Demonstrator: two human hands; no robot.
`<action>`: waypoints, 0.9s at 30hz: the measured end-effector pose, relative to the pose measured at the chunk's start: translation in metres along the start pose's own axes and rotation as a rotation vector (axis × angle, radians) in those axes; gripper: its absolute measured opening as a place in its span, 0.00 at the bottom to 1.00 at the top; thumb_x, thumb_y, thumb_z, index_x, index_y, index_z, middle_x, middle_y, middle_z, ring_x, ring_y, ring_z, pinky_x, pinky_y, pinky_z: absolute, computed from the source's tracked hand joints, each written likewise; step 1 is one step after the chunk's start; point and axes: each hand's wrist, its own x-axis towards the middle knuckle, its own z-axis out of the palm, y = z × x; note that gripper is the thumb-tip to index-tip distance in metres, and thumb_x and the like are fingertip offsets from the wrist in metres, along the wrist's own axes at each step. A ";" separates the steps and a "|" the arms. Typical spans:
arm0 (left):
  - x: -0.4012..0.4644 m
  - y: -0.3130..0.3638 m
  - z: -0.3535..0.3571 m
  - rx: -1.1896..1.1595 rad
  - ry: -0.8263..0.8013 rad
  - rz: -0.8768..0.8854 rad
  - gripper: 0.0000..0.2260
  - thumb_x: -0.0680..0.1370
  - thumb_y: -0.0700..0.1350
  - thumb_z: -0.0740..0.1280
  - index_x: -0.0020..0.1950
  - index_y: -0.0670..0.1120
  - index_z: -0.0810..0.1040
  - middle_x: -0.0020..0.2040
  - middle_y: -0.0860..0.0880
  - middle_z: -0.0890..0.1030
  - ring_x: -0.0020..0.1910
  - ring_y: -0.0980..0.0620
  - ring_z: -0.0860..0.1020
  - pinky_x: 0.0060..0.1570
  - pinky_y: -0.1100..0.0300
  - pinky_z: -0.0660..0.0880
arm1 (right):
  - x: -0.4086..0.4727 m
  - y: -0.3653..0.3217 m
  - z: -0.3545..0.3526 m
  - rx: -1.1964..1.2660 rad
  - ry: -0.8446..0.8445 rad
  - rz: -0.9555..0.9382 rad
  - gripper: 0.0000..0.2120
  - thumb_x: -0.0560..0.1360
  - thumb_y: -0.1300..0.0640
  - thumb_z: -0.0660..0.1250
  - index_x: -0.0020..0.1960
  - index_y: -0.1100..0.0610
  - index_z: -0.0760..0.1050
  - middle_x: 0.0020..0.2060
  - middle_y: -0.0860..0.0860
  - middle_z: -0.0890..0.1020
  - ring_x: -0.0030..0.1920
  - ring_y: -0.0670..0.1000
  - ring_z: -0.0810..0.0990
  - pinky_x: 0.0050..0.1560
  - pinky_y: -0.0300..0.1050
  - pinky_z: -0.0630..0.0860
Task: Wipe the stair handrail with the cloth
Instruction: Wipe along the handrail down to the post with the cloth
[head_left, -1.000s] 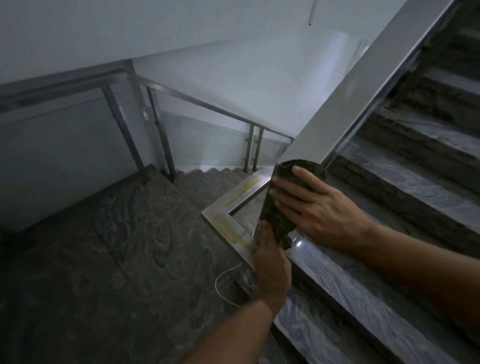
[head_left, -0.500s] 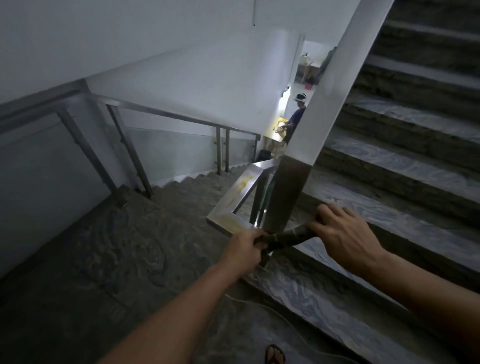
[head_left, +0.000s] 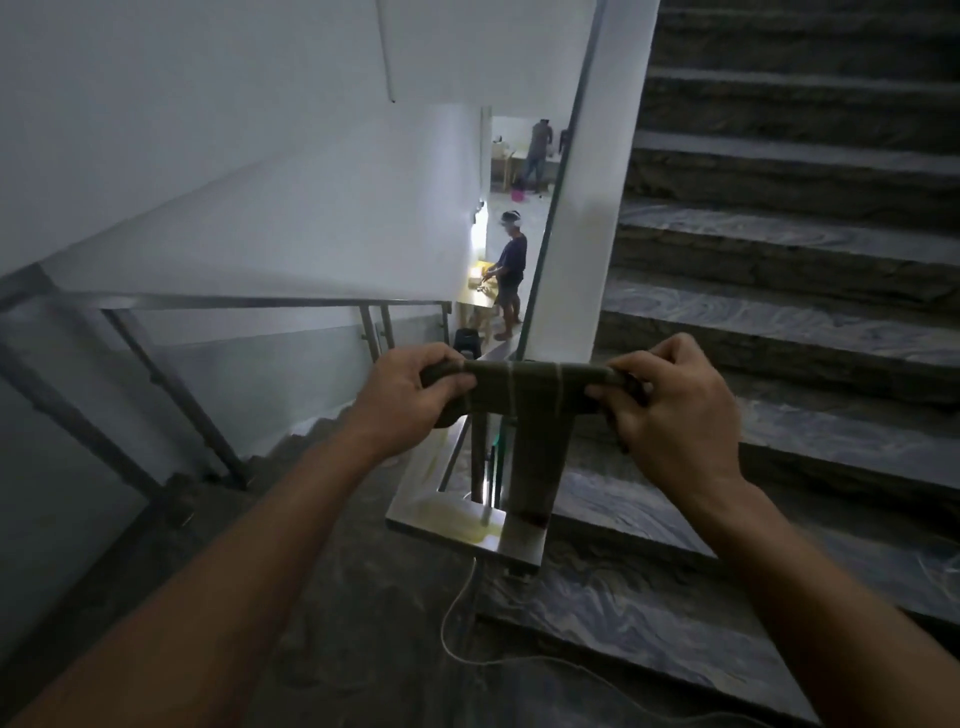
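A dark green cloth with pale stripes is stretched flat across the steel handrail, which rises from its square corner up toward the top of the view. My left hand grips the cloth's left end, left of the rail. My right hand grips the right end, right of the rail. The cloth wraps over the rail's upper face and hides that stretch of it. Both fists are closed on the fabric.
Marble steps climb on the right. A second railing borders the landing on the left. A white cable trails on the floor. Below, a person stands at a table; another person is farther back.
The cloth went from bunched at the rail's corner to pulled taut between both hands, and it has moved up the rail. The view has swung to face straight along the rail.
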 end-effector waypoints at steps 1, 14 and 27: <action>0.007 -0.002 -0.003 0.019 -0.014 0.011 0.04 0.77 0.40 0.66 0.45 0.50 0.77 0.40 0.49 0.79 0.43 0.51 0.79 0.44 0.56 0.80 | 0.001 -0.002 0.004 0.016 0.012 0.039 0.10 0.70 0.50 0.72 0.47 0.55 0.81 0.39 0.50 0.70 0.35 0.46 0.67 0.31 0.37 0.63; 0.048 -0.037 -0.017 0.083 -0.192 0.183 0.09 0.74 0.38 0.68 0.41 0.53 0.77 0.39 0.50 0.79 0.41 0.58 0.80 0.39 0.70 0.77 | -0.020 -0.023 0.043 0.271 0.277 0.332 0.18 0.69 0.57 0.73 0.56 0.54 0.72 0.54 0.49 0.70 0.48 0.38 0.71 0.43 0.27 0.74; 0.076 -0.101 -0.005 -0.181 -0.366 0.439 0.04 0.73 0.35 0.70 0.45 0.42 0.82 0.36 0.49 0.81 0.34 0.61 0.80 0.34 0.72 0.75 | -0.034 -0.068 0.114 0.421 0.586 0.432 0.16 0.77 0.53 0.64 0.62 0.58 0.75 0.52 0.47 0.81 0.55 0.42 0.79 0.56 0.41 0.78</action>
